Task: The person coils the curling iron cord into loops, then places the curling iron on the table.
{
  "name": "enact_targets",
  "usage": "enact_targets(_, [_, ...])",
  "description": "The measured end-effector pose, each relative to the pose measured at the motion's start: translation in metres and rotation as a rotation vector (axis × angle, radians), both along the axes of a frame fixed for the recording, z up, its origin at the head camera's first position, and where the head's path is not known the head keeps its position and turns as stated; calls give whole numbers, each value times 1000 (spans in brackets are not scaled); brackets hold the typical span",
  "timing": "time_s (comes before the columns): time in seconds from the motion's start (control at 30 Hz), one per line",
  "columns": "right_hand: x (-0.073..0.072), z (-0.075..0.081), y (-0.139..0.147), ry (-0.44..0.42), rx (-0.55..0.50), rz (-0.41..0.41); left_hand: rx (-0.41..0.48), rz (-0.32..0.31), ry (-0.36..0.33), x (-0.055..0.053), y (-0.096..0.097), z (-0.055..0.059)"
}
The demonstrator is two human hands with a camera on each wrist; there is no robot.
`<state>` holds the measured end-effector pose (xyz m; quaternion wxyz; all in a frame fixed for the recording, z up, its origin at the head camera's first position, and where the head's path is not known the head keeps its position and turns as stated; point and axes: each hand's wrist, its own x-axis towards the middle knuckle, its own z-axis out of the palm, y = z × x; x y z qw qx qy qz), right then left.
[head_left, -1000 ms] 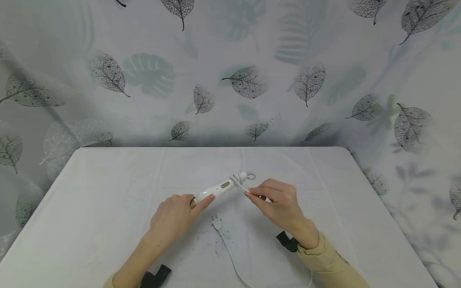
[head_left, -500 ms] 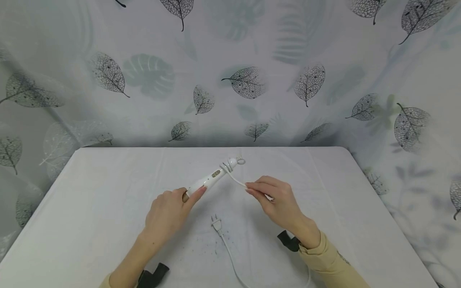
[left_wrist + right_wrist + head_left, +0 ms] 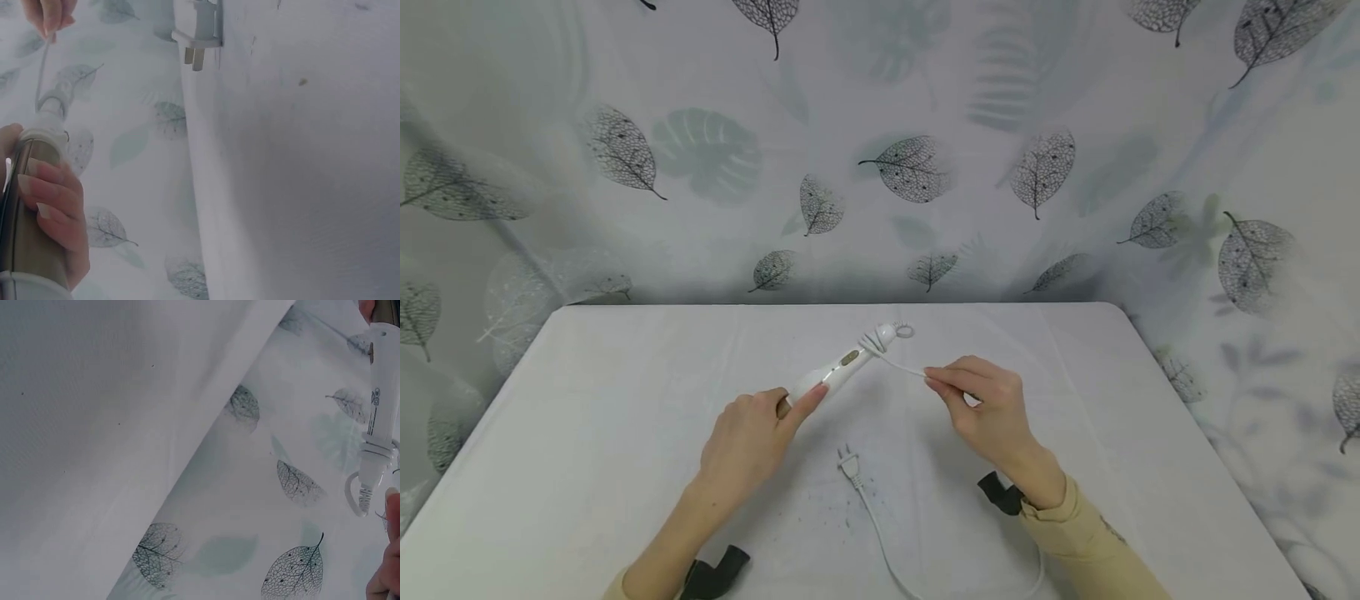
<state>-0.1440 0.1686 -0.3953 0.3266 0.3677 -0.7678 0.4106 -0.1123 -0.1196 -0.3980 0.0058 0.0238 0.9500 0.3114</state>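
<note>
My left hand (image 3: pixel 748 442) grips a curling iron (image 3: pixel 833 373) over the table, its white handle slanting up and away to the right. In the left wrist view, the fingers (image 3: pixel 59 200) curl round its gold-brown barrel (image 3: pixel 37 247). White cord (image 3: pixel 901 367) winds round the handle's far end, and several turns (image 3: pixel 377 449) show in the right wrist view. To the right, my right hand (image 3: pixel 992 408) pinches the cord between thumb and fingertips, with a stretch running from there to the handle. A small loop of cord (image 3: pixel 905 331) sticks out at the handle's end.
The cord's two-pin plug (image 3: pixel 848 464) lies on the white-covered table (image 3: pixel 625 375) between the forearms, its lead curving toward the near edge and the right sleeve (image 3: pixel 1082 542). Black straps (image 3: pixel 718 573) show at both wrists. A leaf-patterned cloth (image 3: pixel 850 100) hangs behind.
The curling iron has moved left and tilted more steeply away from me with my left hand. My right hand has drawn the cord rightward and slightly up, straightening it.
</note>
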Motion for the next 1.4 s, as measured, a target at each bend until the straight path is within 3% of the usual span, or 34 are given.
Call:
enact_targets(0.17, [-2, -1, 1, -87, 27, 24, 30, 4, -11, -1, -2, 0])
enact_targets(0.33, [-1, 1, 0, -100, 41, 18, 55, 7, 1, 0, -3, 0])
enact_targets(0.6, [1, 2, 2, -223, 41, 7, 85, 3, 75, 2, -2, 3])
enact_targets(0.87, [-2, 0, 9, -418, 67, 28, 60, -42, 158, 4, 0, 4])
enact_targets(1.4, [-8, -5, 13, -516, 125, -25, 87, -49, 187, 2, -1, 0])
